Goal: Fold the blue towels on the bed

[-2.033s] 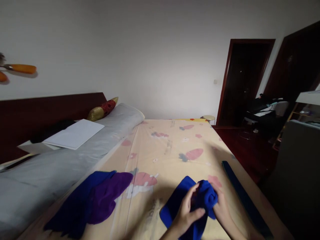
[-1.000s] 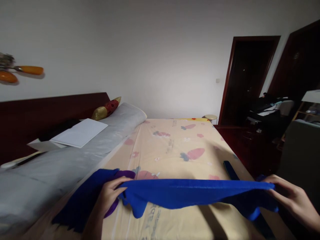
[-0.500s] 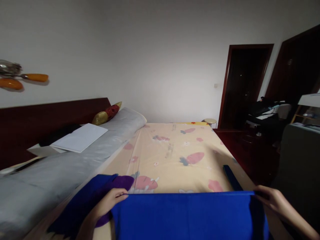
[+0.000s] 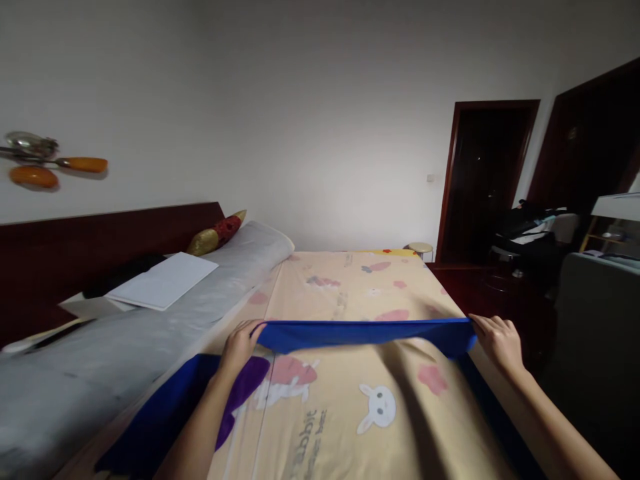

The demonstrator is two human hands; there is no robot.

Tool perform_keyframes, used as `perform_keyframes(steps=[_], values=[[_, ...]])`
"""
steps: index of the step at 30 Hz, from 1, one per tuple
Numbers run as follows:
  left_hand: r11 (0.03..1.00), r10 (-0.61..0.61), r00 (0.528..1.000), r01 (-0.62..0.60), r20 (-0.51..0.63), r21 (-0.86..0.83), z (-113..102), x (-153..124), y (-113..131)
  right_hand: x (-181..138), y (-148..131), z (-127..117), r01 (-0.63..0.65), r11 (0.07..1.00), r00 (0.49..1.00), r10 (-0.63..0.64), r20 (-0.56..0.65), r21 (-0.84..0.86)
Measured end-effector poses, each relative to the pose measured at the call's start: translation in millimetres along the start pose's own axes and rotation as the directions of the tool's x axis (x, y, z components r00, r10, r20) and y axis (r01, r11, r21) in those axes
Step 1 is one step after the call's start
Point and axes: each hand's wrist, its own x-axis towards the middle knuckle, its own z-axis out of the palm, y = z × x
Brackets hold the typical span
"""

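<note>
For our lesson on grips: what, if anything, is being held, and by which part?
A blue cloth, stretched taut: the left hand grips one end of its upper edge, the right hand the other.

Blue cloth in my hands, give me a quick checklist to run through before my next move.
1. Left hand gripping the left end of the blue cloth: ok.
2. Right hand gripping the right end: ok.
3. Top edge stretched straight between both hands: ok.
4. Lower edge straight: not ok, it bows upward in the middle.
5. Cloth clear of the dark strip on the right: cannot tell, they meet in this view.
</note>
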Motion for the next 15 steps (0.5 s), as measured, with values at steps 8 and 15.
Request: perform_keyframes(steps=[8,15], values=[[0.986,-0.07,0.942,0.015,0.328,0.166,59.3,-111.4,-23.4,-107.9,-27.6,64.9,0.103,0.979,0.956,-0.146,0.253,0.177],[0.972,-0.207,0.796,0.101,0.568,0.213,90.8,-185.9,-45.9,-192.8,-60.3,81.1,0.044,0.963,0.868,-0.169,0.468,0.265]])
